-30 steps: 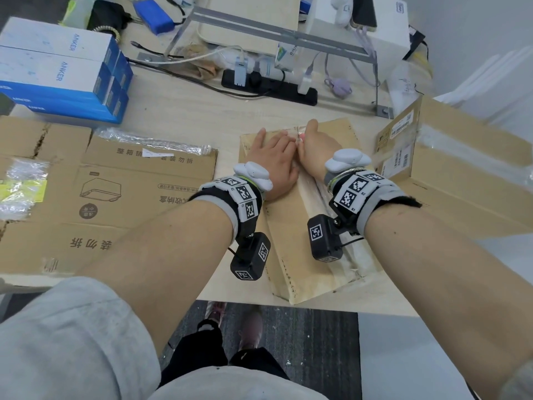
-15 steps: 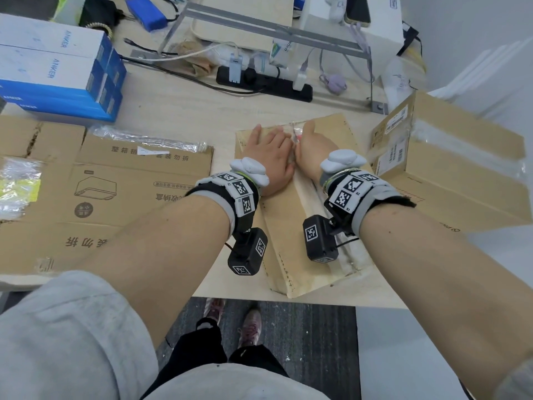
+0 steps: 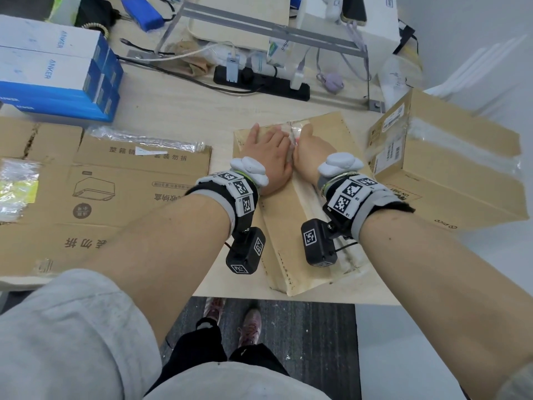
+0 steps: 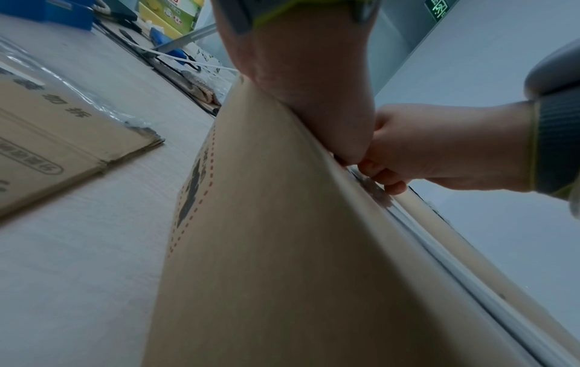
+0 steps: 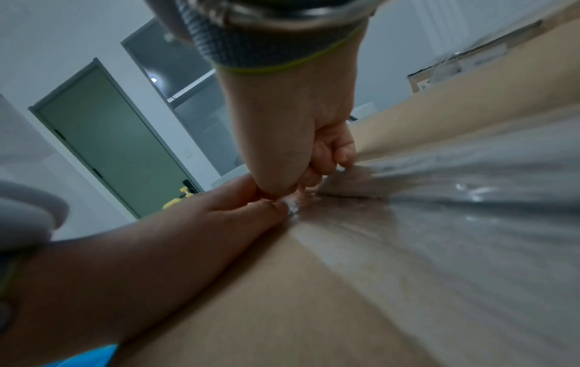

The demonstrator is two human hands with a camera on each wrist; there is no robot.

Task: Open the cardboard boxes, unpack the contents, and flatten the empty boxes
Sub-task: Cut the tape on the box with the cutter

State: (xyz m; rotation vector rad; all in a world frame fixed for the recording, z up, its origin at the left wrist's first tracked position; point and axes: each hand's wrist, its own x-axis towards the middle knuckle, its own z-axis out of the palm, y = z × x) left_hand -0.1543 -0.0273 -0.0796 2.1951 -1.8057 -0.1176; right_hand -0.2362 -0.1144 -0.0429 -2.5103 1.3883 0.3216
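A long cardboard box (image 3: 284, 223) lies lengthwise in the middle of the table, with clear tape (image 3: 292, 126) along its top seam. My left hand (image 3: 268, 151) presses flat on the box's left half near the far end, fingers straight. My right hand (image 3: 307, 148) sits just beside it at the seam. In the right wrist view its curled fingers (image 5: 326, 159) pinch a lifted bit of the tape (image 5: 470, 198), and the left hand's fingertips (image 5: 270, 206) touch the same spot. The left wrist view shows the box's side (image 4: 267, 248) under my left palm (image 4: 313, 87).
A second taped cardboard box (image 3: 450, 168) stands close on the right. Flattened cardboard (image 3: 101, 197) with plastic wrap covers the table's left part. Blue and white boxes (image 3: 52, 70) are stacked at the back left, and a power strip (image 3: 259, 82) with cables lies behind. The table edge (image 3: 360, 297) runs near me.
Both hands stay at the far end of the box's seam. Only the head view has shifted a little.
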